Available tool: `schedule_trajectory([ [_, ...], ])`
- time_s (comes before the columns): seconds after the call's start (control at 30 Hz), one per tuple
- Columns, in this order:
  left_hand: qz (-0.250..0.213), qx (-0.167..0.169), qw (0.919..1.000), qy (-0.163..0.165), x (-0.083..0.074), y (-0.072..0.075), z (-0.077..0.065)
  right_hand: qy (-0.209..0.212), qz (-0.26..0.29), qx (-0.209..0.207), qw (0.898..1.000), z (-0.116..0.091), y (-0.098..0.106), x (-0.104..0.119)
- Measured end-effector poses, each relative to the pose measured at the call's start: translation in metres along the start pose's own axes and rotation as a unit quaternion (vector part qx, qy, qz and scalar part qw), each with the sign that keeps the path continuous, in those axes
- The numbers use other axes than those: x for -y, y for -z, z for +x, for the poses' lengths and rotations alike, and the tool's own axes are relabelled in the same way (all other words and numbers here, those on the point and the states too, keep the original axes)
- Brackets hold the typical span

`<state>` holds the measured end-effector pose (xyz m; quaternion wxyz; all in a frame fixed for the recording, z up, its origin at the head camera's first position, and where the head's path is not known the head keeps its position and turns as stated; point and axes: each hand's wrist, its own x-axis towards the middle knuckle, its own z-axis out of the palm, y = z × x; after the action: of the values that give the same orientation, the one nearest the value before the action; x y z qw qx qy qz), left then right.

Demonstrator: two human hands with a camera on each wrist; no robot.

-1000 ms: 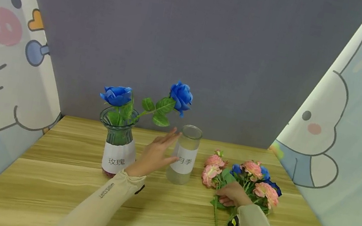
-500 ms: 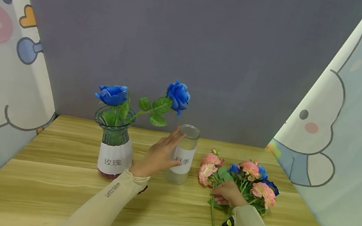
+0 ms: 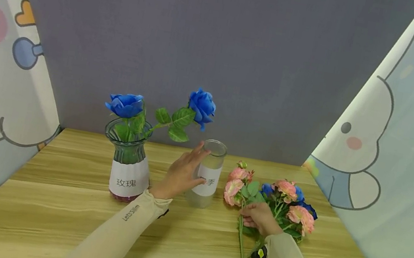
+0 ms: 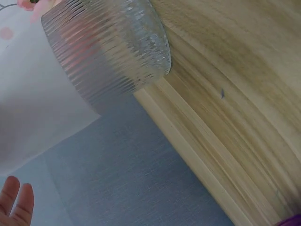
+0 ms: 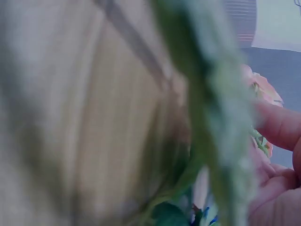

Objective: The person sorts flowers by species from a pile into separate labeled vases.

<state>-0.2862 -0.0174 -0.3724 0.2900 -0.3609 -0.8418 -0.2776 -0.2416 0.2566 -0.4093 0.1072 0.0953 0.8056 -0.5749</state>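
My left hand [image 3: 179, 174] is at the left side of a ribbed clear glass vase [image 3: 200, 200] with a white paper label, its fingers stretched and thumb spread across the label. In the left wrist view the vase [image 4: 113, 52] fills the upper left, with two fingertips [image 4: 23, 202] at the corner. My right hand [image 3: 261, 218] pinches the green stem of a pink flower [image 3: 234, 189] with several blooms. Its stem reaches toward the front of the table. A blurred green stem [image 5: 207, 113] crosses the right wrist view beside the thumb.
Left of my left hand stands a blue-tinted glass vase [image 3: 129, 177] holding two blue roses [image 3: 124, 105], one leaning right. More pink flowers [image 3: 301, 217] and dark blue flowers [image 3: 306, 208] lie at the right. A black bud [image 3: 259, 256] lies near my right wrist on the wooden table [image 3: 53, 213].
The pink flower's blooms have risen slightly and shifted with my right hand. My left hand stays at the glass vase. The head view has panned slightly.
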Motion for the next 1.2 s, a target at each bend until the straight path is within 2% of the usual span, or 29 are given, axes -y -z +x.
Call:
schedule_trajectory([
  [0.13,-0.014,0.006,0.9999,0.008,-0.001,0.000,0.001,0.021,0.005,-0.018,1.000,-0.001,0.002,0.006],
  [0.4,-0.033,0.016,0.9987,0.036,-0.005,0.000,0.002,0.045,0.065,-0.050,0.996,0.000,0.005,0.010],
  [0.57,-0.035,0.019,0.9982,0.044,-0.005,0.000,0.002,0.068,0.112,-0.067,0.989,0.003,0.003,0.010],
  [0.7,-0.036,0.018,0.9983,0.043,-0.005,0.000,0.001,0.098,0.161,-0.069,0.980,0.002,0.000,0.010],
  [0.83,-0.046,0.020,0.9978,0.044,-0.005,0.000,0.000,0.129,0.229,-0.087,0.961,0.000,-0.005,0.013],
  [1.0,-0.080,0.020,0.9956,0.044,-0.004,0.000,0.000,0.168,0.313,-0.113,0.928,-0.003,-0.010,0.025],
  [1.1,-0.099,0.019,0.9941,0.042,-0.004,0.000,0.000,0.196,0.355,-0.136,0.904,-0.005,-0.011,0.034],
  [1.2,-0.117,0.021,0.9920,0.043,-0.003,0.000,0.000,0.227,0.404,-0.165,0.871,-0.009,-0.011,0.042],
])
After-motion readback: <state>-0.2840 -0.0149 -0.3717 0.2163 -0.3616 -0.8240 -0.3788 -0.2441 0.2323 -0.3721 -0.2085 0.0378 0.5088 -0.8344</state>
